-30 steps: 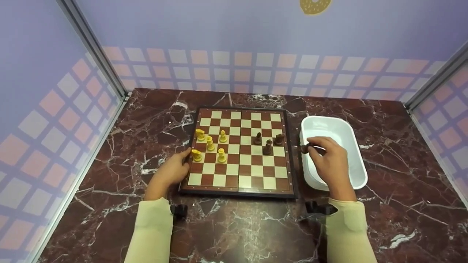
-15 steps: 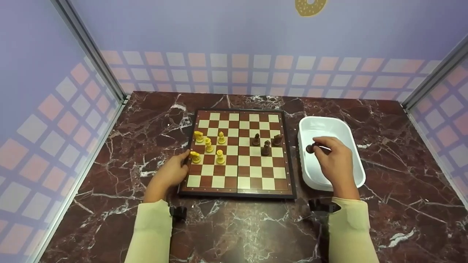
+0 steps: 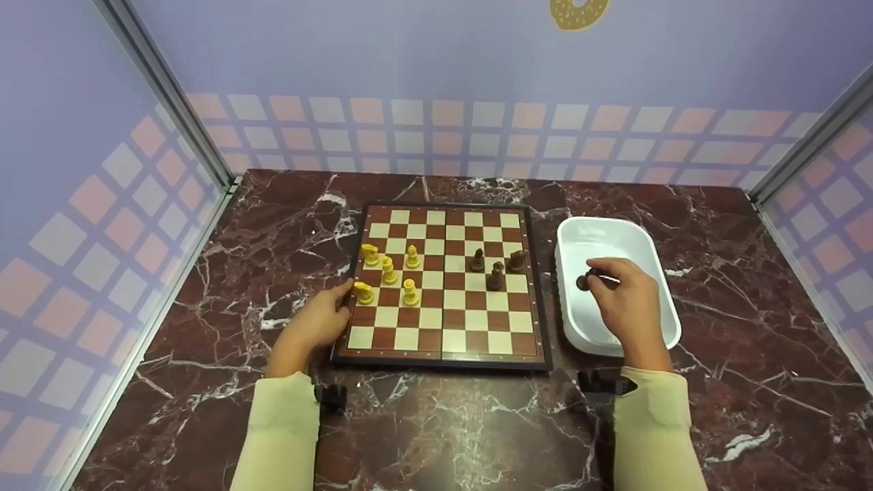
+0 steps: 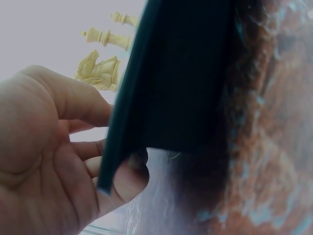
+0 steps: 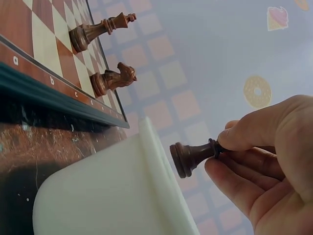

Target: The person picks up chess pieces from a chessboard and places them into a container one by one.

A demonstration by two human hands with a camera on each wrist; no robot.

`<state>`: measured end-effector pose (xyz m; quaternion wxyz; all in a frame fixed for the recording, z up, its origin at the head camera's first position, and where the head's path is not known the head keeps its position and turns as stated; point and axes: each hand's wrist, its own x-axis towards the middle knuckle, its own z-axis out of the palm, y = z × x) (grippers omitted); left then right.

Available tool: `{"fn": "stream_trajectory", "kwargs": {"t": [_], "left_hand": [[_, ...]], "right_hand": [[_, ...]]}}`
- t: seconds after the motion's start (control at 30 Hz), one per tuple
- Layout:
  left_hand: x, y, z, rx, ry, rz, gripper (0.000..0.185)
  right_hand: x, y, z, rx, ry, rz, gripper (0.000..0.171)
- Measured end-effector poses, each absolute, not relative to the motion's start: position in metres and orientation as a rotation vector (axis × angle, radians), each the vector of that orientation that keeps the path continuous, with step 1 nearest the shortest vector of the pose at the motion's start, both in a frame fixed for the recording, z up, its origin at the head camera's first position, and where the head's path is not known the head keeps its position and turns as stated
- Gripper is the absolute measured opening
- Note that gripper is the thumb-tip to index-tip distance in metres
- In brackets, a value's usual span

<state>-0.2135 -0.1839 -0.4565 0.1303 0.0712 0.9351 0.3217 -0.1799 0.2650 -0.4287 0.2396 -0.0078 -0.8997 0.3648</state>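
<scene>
Both arms wear long pale yellow-green fabric sleeves (image 3: 283, 429) that end at the wrists, leaving the left hand (image 3: 317, 324) and right hand (image 3: 627, 307) bare. A small black wrist-mounted camera unit (image 3: 332, 395) sits at each cuff, the right one (image 3: 603, 384) slightly wider.

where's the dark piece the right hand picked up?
Head view: the dark chess piece is pinched in the right hand, held sideways over the white tub, right of the chessboard.
</scene>
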Motion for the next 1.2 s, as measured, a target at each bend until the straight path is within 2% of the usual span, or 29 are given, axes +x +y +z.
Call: {"fn": "stream_trajectory", "kwargs": {"t": [1.2], "left_hand": [[-0.213, -0.187, -0.457, 0.203, 2.676, 0.966, 0.061]], "right_hand": [[-0.184, 0.244, -0.429, 0.072, -2.352, 1.074, 0.017]]}}
